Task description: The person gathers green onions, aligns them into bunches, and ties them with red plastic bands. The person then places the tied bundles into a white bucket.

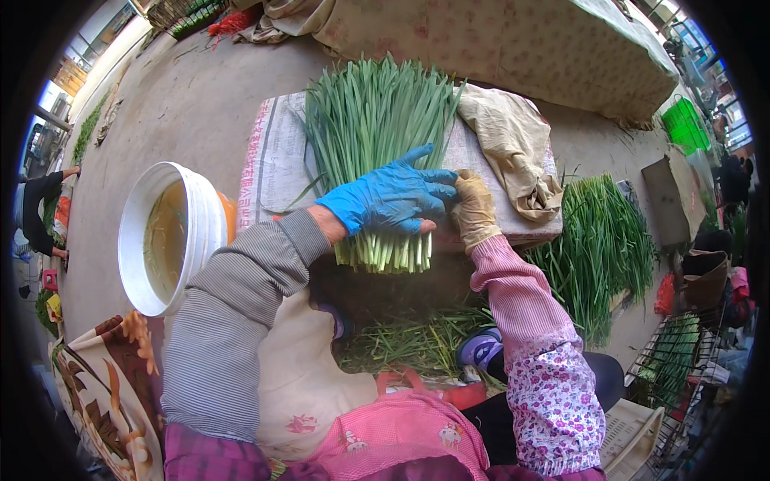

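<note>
A thick bundle of garlic chives point(382, 117) lies on a low stand covered with a printed woven sack point(274, 162), its pale cut ends towards me. My left hand point(397, 191), in a torn blue glove with a bare fingertip showing, rests flat across the lower stems, fingers spread. My right hand point(474, 207), in a yellowish glove, is at the bundle's right side with its fingers bent, close to the left fingertips; whether it pinches anything is hidden. A crumpled beige cloth point(511, 150) lies on the sack beyond it.
A white bucket of murky water point(195, 240) stands at the left. More chives point(601, 240) are heaped at the right, and loose leaves point(415, 346) litter the floor by my shoe point(481, 349). A cloth-covered block point(499, 54) lies ahead. Another person's dark sleeve point(39, 210) shows far left.
</note>
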Available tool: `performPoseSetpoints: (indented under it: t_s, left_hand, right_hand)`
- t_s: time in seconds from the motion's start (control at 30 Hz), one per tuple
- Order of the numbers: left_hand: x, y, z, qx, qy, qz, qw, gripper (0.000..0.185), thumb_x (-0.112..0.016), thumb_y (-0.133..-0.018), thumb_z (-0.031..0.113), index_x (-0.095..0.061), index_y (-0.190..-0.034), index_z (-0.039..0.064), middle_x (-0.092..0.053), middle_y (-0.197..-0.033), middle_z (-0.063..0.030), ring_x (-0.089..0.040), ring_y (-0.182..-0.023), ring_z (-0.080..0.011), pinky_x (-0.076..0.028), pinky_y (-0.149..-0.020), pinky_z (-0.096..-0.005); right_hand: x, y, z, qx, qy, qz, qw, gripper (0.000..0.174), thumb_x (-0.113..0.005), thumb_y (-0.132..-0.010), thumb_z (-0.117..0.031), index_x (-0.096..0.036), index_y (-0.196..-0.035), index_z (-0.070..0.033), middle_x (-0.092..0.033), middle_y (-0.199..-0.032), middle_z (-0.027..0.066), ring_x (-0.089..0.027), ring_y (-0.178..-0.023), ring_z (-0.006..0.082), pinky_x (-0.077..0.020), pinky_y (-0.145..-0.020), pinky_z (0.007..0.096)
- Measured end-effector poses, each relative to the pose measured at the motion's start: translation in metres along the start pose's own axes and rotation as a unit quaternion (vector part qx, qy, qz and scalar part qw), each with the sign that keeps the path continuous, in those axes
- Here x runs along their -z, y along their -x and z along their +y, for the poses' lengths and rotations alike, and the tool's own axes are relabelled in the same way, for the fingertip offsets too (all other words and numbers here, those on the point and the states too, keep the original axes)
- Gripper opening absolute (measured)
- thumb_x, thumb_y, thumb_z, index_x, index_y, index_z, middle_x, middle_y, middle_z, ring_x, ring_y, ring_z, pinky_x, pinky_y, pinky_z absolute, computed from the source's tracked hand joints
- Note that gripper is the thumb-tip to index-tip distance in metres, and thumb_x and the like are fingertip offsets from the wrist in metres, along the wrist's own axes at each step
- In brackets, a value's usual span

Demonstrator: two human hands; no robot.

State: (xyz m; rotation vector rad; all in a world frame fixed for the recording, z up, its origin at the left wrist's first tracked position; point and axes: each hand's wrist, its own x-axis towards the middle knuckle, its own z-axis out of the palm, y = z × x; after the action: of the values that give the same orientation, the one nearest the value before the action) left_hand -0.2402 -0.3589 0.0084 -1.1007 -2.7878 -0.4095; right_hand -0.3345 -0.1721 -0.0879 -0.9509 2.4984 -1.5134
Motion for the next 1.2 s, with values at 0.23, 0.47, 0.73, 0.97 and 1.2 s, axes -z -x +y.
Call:
performPoseSetpoints:
  t_s: [0.23, 0.47, 0.73, 0.97, 1.2]
  left_hand:
    - [0.005, 0.010, -0.001, 0.122, 0.070, -0.029, 0.990, 0.022, -0.059, -0.088, 0.030, -0.061, -0.091, 0.008, -0.064, -0.097, -0.0087, -0.061, -0.099, -0.0325, -0.028, -0.115, -0.0519]
    - [0.003, 0.000, -0.005, 0.191, 0.159, 0.029, 0.968, 0.043, -0.071, -0.080, 0.035, -0.063, -0.116, 0.013, -0.067, -0.102, -0.0095, -0.060, -0.094, -0.0304, -0.046, -0.089, -0.0413]
    - [-0.003, -0.018, -0.007, 0.282, 0.258, -0.022, 0.924, 0.029, -0.076, -0.078, 0.037, -0.072, -0.090, 0.011, -0.073, -0.089, -0.0073, -0.062, -0.092, -0.0241, -0.041, -0.095, -0.0352]
    - [-0.016, -0.015, -0.009, 0.343, 0.304, 0.033, 0.888, 0.019, -0.073, -0.078, 0.028, -0.071, -0.073, 0.010, -0.070, -0.070, -0.0021, -0.061, -0.066, -0.0185, -0.022, -0.116, -0.0406]
    - [-0.018, -0.010, -0.007, 0.324, 0.280, 0.035, 0.903, 0.018, -0.070, -0.081, 0.028, -0.071, -0.080, 0.011, -0.069, -0.070, -0.0004, -0.059, -0.071, -0.0165, -0.025, -0.114, -0.0385]
  right_hand:
    - [0.034, 0.020, -0.017, 0.054, 0.104, -0.053, 0.992, 0.014, -0.070, -0.077, 0.003, -0.071, -0.089, -0.005, -0.069, -0.085, 0.0113, -0.068, -0.077, 0.0260, -0.0523, -0.070, 0.0327]
    - [0.051, 0.044, -0.036, 0.016, 0.000, -0.061, 0.998, 0.015, -0.074, -0.078, 0.001, -0.073, -0.091, -0.006, -0.069, -0.084, 0.0094, -0.067, -0.076, 0.0220, -0.0515, -0.068, 0.0299]
    - [0.031, 0.030, -0.052, -0.180, -0.292, -0.005, 0.939, 0.011, -0.077, -0.080, -0.002, -0.073, -0.089, -0.002, -0.073, -0.083, 0.0045, -0.066, -0.071, 0.0108, -0.0518, -0.066, 0.0250]
    - [0.031, 0.025, -0.060, -0.150, -0.351, -0.006, 0.924, 0.014, -0.073, -0.083, 0.000, -0.072, -0.096, -0.004, -0.071, -0.082, 0.0036, -0.063, -0.067, 0.0085, -0.0462, -0.057, 0.0220]
    - [0.033, 0.020, -0.047, -0.195, -0.346, -0.116, 0.910, 0.010, -0.071, -0.086, -0.003, -0.070, -0.096, -0.002, -0.069, -0.081, 0.0028, -0.057, -0.068, 0.0077, -0.0456, -0.060, 0.0224]
